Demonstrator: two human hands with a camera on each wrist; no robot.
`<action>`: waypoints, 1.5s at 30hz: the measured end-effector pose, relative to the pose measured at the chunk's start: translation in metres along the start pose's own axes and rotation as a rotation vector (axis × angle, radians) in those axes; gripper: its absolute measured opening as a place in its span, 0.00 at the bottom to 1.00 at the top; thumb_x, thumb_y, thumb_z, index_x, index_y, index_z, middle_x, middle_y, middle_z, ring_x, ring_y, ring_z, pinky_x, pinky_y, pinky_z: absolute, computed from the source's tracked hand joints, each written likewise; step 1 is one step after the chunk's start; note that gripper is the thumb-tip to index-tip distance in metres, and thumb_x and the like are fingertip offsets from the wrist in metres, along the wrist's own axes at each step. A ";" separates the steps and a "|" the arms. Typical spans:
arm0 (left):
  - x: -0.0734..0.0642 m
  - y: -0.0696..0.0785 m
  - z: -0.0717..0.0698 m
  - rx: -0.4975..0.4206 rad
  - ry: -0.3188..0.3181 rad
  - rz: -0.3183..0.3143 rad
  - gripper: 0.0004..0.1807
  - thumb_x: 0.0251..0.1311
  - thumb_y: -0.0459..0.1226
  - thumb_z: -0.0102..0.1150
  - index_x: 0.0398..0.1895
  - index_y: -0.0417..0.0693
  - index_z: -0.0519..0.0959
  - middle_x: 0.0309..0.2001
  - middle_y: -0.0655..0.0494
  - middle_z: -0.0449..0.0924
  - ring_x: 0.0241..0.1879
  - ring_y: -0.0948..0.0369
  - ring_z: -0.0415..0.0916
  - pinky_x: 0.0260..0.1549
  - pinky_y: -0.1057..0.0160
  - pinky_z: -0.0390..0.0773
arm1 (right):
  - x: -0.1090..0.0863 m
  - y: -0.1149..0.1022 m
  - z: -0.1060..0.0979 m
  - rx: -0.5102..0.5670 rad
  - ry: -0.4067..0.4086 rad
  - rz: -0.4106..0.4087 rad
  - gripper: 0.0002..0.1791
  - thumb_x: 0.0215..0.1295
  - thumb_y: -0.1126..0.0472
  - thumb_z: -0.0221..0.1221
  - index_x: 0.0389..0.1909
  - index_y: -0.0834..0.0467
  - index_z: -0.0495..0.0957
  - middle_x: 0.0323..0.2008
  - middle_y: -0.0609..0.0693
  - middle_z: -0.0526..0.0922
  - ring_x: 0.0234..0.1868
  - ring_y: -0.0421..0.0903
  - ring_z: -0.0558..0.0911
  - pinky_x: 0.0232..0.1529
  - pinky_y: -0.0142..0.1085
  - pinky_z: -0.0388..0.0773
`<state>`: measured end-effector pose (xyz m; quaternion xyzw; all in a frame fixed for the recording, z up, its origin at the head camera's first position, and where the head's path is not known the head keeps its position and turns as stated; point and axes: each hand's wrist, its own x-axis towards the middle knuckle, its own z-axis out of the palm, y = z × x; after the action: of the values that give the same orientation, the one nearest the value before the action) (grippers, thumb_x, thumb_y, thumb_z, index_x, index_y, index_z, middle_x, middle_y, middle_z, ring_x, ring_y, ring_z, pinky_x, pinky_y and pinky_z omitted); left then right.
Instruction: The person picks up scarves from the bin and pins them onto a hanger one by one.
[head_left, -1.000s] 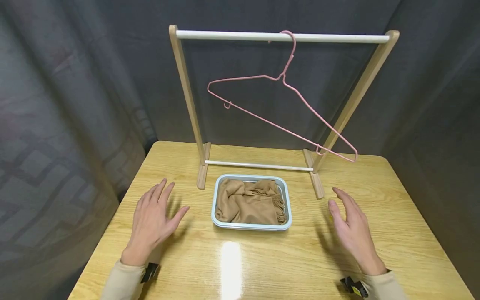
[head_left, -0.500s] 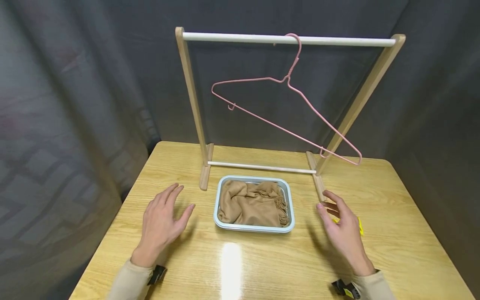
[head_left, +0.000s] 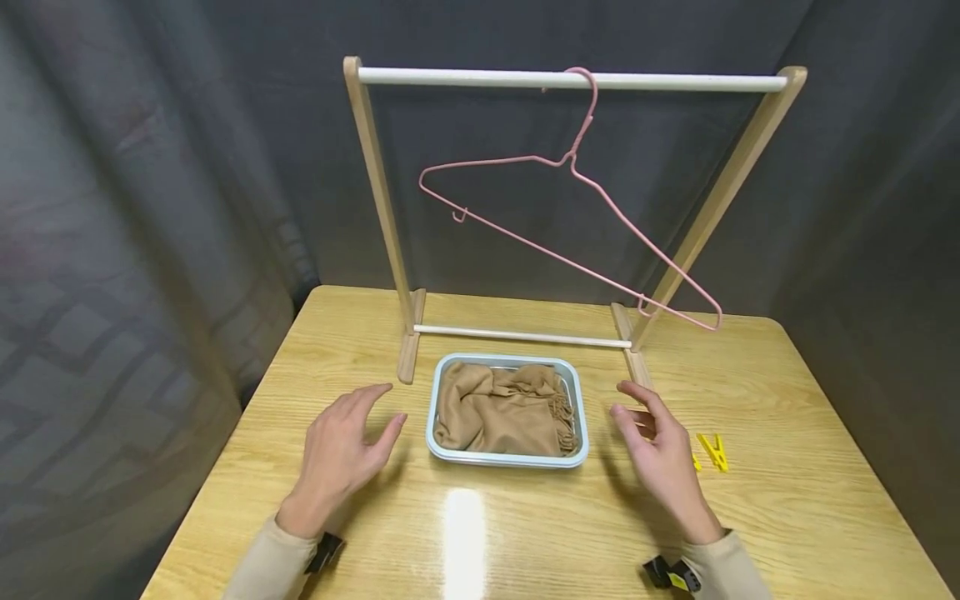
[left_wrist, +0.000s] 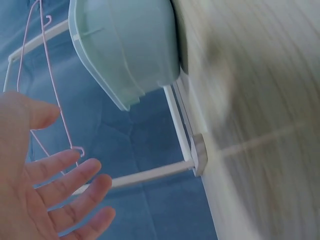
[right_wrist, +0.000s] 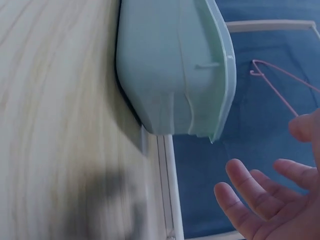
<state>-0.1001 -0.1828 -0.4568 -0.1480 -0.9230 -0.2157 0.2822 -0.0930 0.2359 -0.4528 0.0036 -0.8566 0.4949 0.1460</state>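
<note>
A brown fringed scarf (head_left: 498,412) lies bunched inside a light blue plastic tub (head_left: 506,458) on the table. To the tub's left, my left hand (head_left: 339,458) hovers over the table with fingers spread and thumb apart, holding nothing. My right hand (head_left: 660,458) is on the other side, fingers slightly bent and touching nothing. Both wrist views show the outer wall of the tub (left_wrist: 125,45) a short way from the fingers. Behind it, a pink wire hanger (head_left: 525,242) hangs by its hook from the rack's top bar, its right end lower in the head view.
The wooden rack (head_left: 382,200) with white bars stands at the back of the table (head_left: 562,533). Yellow clothespins (head_left: 714,452) lie right of my right hand, one partly hidden by it. Grey curtains (head_left: 135,250) enclose the table at the back and sides.
Both hands have moved inward, toward the tub. The yellow clothespins have come into sight from behind my right hand. Scarf, tub and hanger keep their places.
</note>
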 end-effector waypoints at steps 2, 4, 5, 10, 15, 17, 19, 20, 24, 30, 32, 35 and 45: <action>0.002 0.004 0.001 -0.011 -0.010 0.015 0.24 0.61 0.49 0.73 0.56 0.46 0.86 0.51 0.46 0.90 0.46 0.45 0.89 0.39 0.45 0.87 | 0.000 0.000 0.005 0.007 -0.015 0.011 0.20 0.79 0.62 0.61 0.68 0.60 0.78 0.60 0.63 0.85 0.45 0.20 0.83 0.46 0.18 0.79; 0.004 0.008 0.002 -0.019 -0.017 0.034 0.23 0.61 0.48 0.73 0.55 0.46 0.87 0.50 0.47 0.91 0.46 0.46 0.89 0.39 0.46 0.87 | 0.001 0.001 0.009 0.012 -0.036 0.021 0.20 0.79 0.61 0.61 0.68 0.60 0.78 0.59 0.64 0.86 0.45 0.21 0.83 0.46 0.19 0.80; 0.005 0.010 0.003 -0.022 -0.022 0.043 0.22 0.61 0.48 0.73 0.54 0.46 0.87 0.50 0.47 0.91 0.46 0.47 0.89 0.39 0.46 0.87 | 0.001 0.001 0.011 0.010 -0.045 0.026 0.20 0.79 0.61 0.61 0.68 0.60 0.78 0.60 0.64 0.86 0.45 0.22 0.83 0.46 0.20 0.80; 0.010 0.023 0.008 -0.028 -0.058 0.088 0.20 0.61 0.48 0.73 0.52 0.47 0.88 0.49 0.48 0.91 0.45 0.49 0.89 0.39 0.49 0.88 | 0.002 0.003 0.021 0.034 -0.078 0.059 0.20 0.79 0.59 0.61 0.67 0.61 0.78 0.64 0.61 0.83 0.47 0.24 0.83 0.47 0.20 0.80; 0.013 0.036 0.015 -0.042 -0.120 0.115 0.18 0.63 0.49 0.72 0.49 0.49 0.89 0.47 0.51 0.92 0.44 0.53 0.89 0.37 0.53 0.88 | 0.002 0.006 0.029 0.088 -0.078 0.087 0.19 0.79 0.60 0.61 0.66 0.62 0.79 0.63 0.63 0.84 0.46 0.24 0.83 0.47 0.21 0.80; 0.014 0.040 0.018 -0.043 -0.140 0.120 0.17 0.63 0.49 0.72 0.47 0.49 0.90 0.45 0.53 0.92 0.43 0.54 0.88 0.34 0.56 0.87 | 0.002 0.007 0.032 0.096 -0.079 0.098 0.19 0.79 0.60 0.61 0.65 0.60 0.80 0.62 0.62 0.85 0.46 0.25 0.84 0.47 0.21 0.81; 0.015 0.043 0.020 -0.042 -0.156 0.119 0.15 0.62 0.49 0.73 0.45 0.51 0.90 0.43 0.55 0.91 0.39 0.56 0.87 0.30 0.59 0.85 | 0.000 0.008 0.035 0.100 -0.081 0.108 0.18 0.79 0.60 0.61 0.65 0.59 0.81 0.60 0.62 0.86 0.45 0.26 0.84 0.46 0.22 0.81; 0.016 0.045 0.021 -0.041 -0.160 0.118 0.14 0.62 0.49 0.73 0.44 0.51 0.90 0.41 0.57 0.91 0.38 0.57 0.86 0.27 0.61 0.84 | 0.000 0.008 0.037 0.099 -0.081 0.110 0.18 0.79 0.60 0.61 0.65 0.59 0.81 0.60 0.62 0.86 0.45 0.27 0.85 0.46 0.23 0.81; 0.020 0.053 0.022 -0.017 -0.184 0.092 0.12 0.61 0.51 0.73 0.39 0.55 0.91 0.36 0.62 0.89 0.34 0.60 0.84 0.24 0.63 0.80 | -0.002 0.010 0.042 0.111 -0.081 0.111 0.18 0.78 0.60 0.62 0.65 0.58 0.82 0.60 0.61 0.86 0.45 0.31 0.87 0.45 0.24 0.82; 0.025 0.063 0.025 0.032 -0.276 0.048 0.12 0.58 0.52 0.74 0.36 0.57 0.90 0.27 0.67 0.83 0.27 0.66 0.76 0.19 0.68 0.70 | -0.003 0.012 0.046 0.153 -0.081 0.086 0.20 0.77 0.63 0.62 0.66 0.61 0.80 0.62 0.64 0.85 0.45 0.30 0.86 0.47 0.23 0.83; 0.026 0.066 0.026 0.039 -0.295 0.035 0.11 0.57 0.52 0.75 0.34 0.57 0.88 0.24 0.68 0.79 0.24 0.67 0.72 0.17 0.69 0.66 | -0.003 0.013 0.047 0.160 -0.074 0.072 0.19 0.77 0.65 0.62 0.66 0.62 0.80 0.61 0.65 0.85 0.45 0.29 0.86 0.47 0.22 0.82; 0.027 0.069 0.028 0.055 -0.296 0.018 0.12 0.56 0.53 0.77 0.31 0.58 0.87 0.20 0.69 0.73 0.20 0.69 0.67 0.16 0.70 0.63 | -0.004 0.015 0.048 0.168 -0.065 0.054 0.19 0.77 0.65 0.62 0.65 0.63 0.80 0.59 0.66 0.85 0.45 0.28 0.86 0.47 0.22 0.82; 0.029 0.077 0.034 0.017 -0.291 -0.009 0.08 0.57 0.44 0.76 0.39 0.56 0.92 0.13 0.68 0.71 0.15 0.70 0.62 0.12 0.69 0.60 | -0.004 0.017 0.052 0.185 -0.034 0.017 0.19 0.76 0.67 0.62 0.64 0.63 0.81 0.57 0.66 0.87 0.44 0.29 0.86 0.45 0.22 0.83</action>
<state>-0.1088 -0.0957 -0.4411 -0.1711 -0.9567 -0.1853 0.1456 -0.1048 0.2004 -0.4926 0.0183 -0.8095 0.5731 0.1264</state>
